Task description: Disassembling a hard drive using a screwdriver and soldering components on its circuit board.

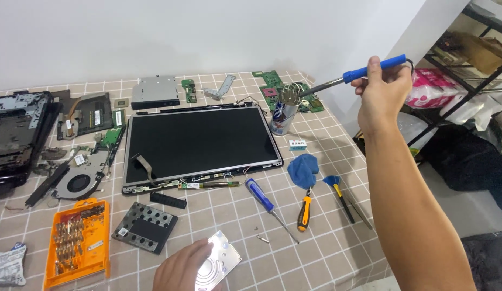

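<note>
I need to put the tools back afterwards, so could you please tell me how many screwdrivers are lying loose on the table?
3, all lying in front of the laptop screen: a blue-handled screwdriver, an orange-and-black screwdriver beside the blue cloth, and a blue-yellow-black screwdriver farther right. The arm may hide more.

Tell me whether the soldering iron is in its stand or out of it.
Out. The right hand holds the soldering iron raised, its tip at the coiled stand.
</note>
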